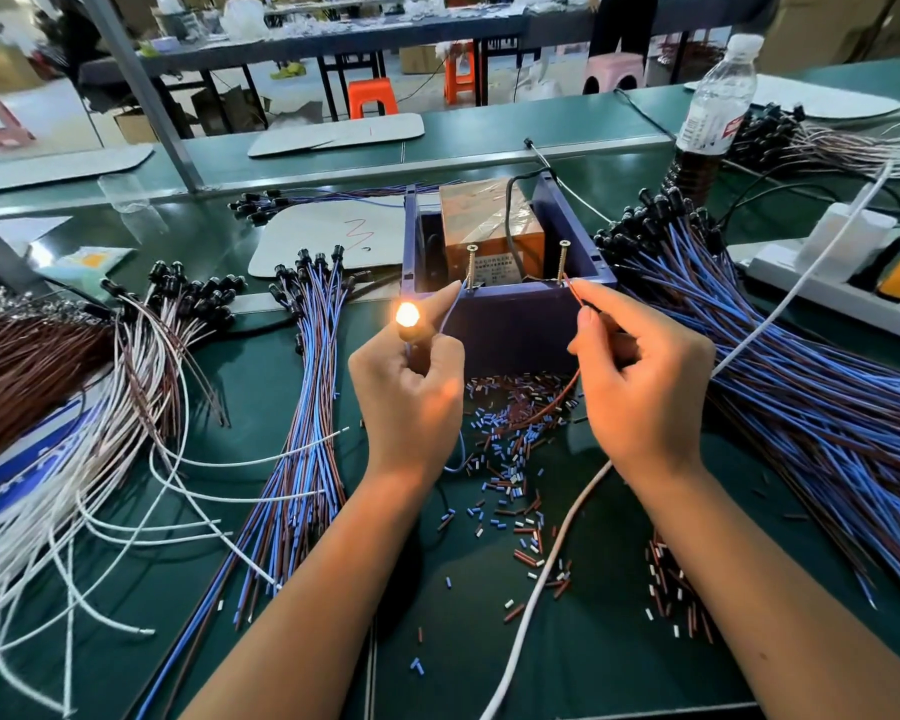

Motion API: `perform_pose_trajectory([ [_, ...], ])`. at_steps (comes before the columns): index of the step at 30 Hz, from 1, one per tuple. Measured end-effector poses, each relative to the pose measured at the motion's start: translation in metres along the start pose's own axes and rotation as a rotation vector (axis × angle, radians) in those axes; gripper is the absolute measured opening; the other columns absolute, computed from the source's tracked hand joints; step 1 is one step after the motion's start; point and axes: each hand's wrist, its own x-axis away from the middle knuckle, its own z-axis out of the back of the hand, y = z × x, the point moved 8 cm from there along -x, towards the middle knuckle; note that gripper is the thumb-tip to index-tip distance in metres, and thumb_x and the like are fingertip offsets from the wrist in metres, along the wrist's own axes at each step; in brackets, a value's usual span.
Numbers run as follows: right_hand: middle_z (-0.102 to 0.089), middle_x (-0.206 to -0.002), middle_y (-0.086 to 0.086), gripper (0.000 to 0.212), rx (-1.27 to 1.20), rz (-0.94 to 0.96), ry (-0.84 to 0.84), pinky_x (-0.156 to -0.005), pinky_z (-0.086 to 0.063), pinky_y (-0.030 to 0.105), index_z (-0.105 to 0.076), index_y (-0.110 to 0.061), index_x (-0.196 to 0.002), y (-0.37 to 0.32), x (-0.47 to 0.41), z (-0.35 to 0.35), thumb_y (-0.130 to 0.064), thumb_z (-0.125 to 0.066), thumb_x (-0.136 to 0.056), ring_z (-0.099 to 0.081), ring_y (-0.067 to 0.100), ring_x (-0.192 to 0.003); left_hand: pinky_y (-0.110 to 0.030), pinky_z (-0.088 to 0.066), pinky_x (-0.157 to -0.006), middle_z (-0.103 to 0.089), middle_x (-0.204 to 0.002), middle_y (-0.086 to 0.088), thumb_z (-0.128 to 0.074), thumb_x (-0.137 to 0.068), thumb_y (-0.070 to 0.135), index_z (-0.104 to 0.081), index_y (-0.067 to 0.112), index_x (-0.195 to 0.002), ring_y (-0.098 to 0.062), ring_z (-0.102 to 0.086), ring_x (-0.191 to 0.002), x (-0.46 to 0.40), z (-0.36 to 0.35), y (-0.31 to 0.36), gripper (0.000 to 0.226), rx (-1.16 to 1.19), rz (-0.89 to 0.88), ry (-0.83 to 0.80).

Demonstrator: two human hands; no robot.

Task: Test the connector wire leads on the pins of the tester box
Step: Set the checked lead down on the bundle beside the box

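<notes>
So this is mid-test: the tester box (510,283) sits dead centre on the green bench. At its front edge, left hand (411,376) pinches the lit lamp connector (408,318) and holds the blue lead (450,309) onto the left pin (471,267). Right hand (640,376) pinches the red lead (572,292) against the right pin (564,262). Lamp glows, so I'd call this one a pass. Next up, probably: lift both leads off and drop it aside. Room's tight, with wire bundles (801,366) crowding both sides of the box and clipped insulation bits (510,459) littered just in front.
</notes>
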Motion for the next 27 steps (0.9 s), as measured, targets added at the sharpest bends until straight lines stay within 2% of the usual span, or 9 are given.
perform_pose_trajectory([
  [5,-0.079,-0.093,0.009,0.024,0.007,0.001,0.004,-0.065,-0.058,0.026,-0.076,-0.002,-0.12,0.0,0.0,0.001,-0.003,-0.062,-0.101,-0.074,0.015,-0.075,-0.02,-0.02,-0.046,-0.034,-0.051,0.015,-0.051,-0.085,0.004,-0.076,0.008,-0.119,-0.007,-0.023,-0.046,0.001,0.001,0.002,0.042,0.004,-0.023,-0.003],
  [10,-0.078,-0.09,0.002,0.025,-0.05,-0.079,0.004,-0.067,-0.055,0.021,-0.077,-0.007,-0.121,0.008,0.002,0.001,-0.008,-0.062,-0.101,-0.072,0.008,-0.075,-0.022,-0.025,-0.045,-0.042,-0.054,0.016,-0.052,-0.086,0.007,-0.077,0.016,-0.117,-0.004,-0.03,-0.047,0.003,0.004,0.007,0.04,-0.017,-0.071,0.051],
  [13,-0.074,-0.079,-0.003,0.024,-0.083,-0.117,0.012,-0.057,-0.053,0.028,-0.076,-0.012,-0.12,0.011,0.003,0.003,-0.013,-0.063,-0.101,-0.067,0.01,-0.064,-0.017,-0.029,-0.048,-0.049,-0.058,0.021,-0.053,-0.087,0.013,-0.078,0.012,-0.117,-0.003,-0.037,-0.046,0.007,-0.003,0.025,0.039,-0.085,-0.192,0.063],
  [15,-0.071,-0.075,-0.004,0.023,-0.112,-0.147,0.025,-0.057,-0.054,0.033,-0.075,-0.015,-0.12,0.012,0.003,0.008,-0.013,-0.064,-0.1,-0.067,0.014,-0.062,-0.018,-0.031,-0.05,-0.052,-0.058,0.021,-0.053,-0.086,0.013,-0.078,0.012,-0.115,-0.003,-0.04,-0.047,0.012,-0.021,0.034,0.039,-0.067,-0.202,0.025],
  [18,-0.07,-0.073,-0.006,0.025,-0.136,-0.188,0.06,-0.056,-0.051,0.026,-0.075,-0.02,-0.122,0.015,0.008,0.028,-0.014,-0.065,-0.099,-0.065,0.014,-0.06,-0.02,-0.036,-0.051,-0.059,-0.062,0.017,-0.054,-0.085,0.012,-0.08,0.018,-0.106,-0.002,-0.047,-0.051,0.02,-0.064,0.053,0.034,-0.015,-0.158,-0.109],
  [21,-0.073,-0.079,-0.006,0.023,-0.057,-0.241,0.177,-0.061,-0.057,0.036,-0.076,-0.025,-0.117,0.029,0.016,0.076,-0.022,-0.064,-0.098,-0.068,0.016,-0.063,-0.012,-0.033,-0.051,-0.053,-0.052,0.022,-0.058,-0.084,0.011,-0.077,0.02,-0.084,0.001,-0.049,-0.05,0.027,-0.122,0.07,0.021,-0.053,-0.045,-0.282],
  [22,-0.074,-0.081,-0.007,0.022,-0.025,-0.253,0.215,-0.063,-0.058,0.037,-0.077,-0.028,-0.115,0.034,0.018,0.095,-0.023,-0.064,-0.099,-0.069,0.017,-0.066,-0.014,-0.032,-0.049,-0.052,-0.049,0.018,-0.059,-0.086,0.012,-0.073,0.018,-0.076,-0.002,-0.048,-0.049,0.031,-0.143,0.073,0.018,-0.091,0.007,-0.361],
  [25,-0.075,-0.083,-0.008,0.022,0.13,-0.269,0.305,-0.067,-0.055,0.03,-0.077,-0.027,-0.11,0.047,0.013,0.162,-0.022,-0.06,-0.099,-0.07,0.013,-0.071,-0.028,-0.038,-0.054,-0.06,-0.056,-0.003,-0.059,-0.095,0.021,-0.066,0.008,-0.07,-0.022,-0.047,-0.055,0.052,-0.222,0.074,0.029,-0.139,0.233,-0.679],
  [27,-0.075,-0.083,-0.002,0.024,0.25,-0.309,0.313,-0.074,-0.058,0.032,-0.079,-0.021,-0.106,0.058,0.003,0.2,-0.022,-0.057,-0.097,-0.072,0.016,-0.075,-0.024,-0.036,-0.051,-0.066,-0.064,-0.016,-0.055,-0.101,0.023,-0.064,0.005,-0.08,-0.022,-0.045,-0.046,0.075,-0.269,0.07,0.029,-0.025,0.519,-0.88],
])
